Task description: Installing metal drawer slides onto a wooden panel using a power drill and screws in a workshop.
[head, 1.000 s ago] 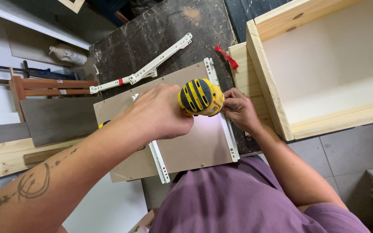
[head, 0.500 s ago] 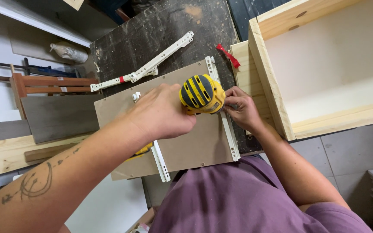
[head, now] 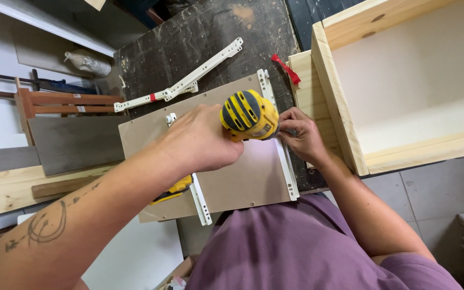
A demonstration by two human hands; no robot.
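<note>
My left hand [head: 202,142] grips the handle of a yellow and black cordless drill [head: 249,115], whose nose points down at the right edge of a brown board [head: 243,177]. A white drawer slide [head: 285,166] runs along that right edge. My right hand [head: 302,134] rests on this slide beside the drill's nose, fingers pinched at it. A second white slide [head: 198,193] is fixed along the board's left part, partly hidden under my left arm.
A loose white drawer slide [head: 181,86] lies on the dark worn workbench [head: 189,37] behind the board. A pale wooden drawer box [head: 339,102] stands at the right, a red clip [head: 287,69] by its corner. Wooden planks and clamps lie at the left.
The drill and both hands have stayed at the right slide, with only a slight shift of the view.
</note>
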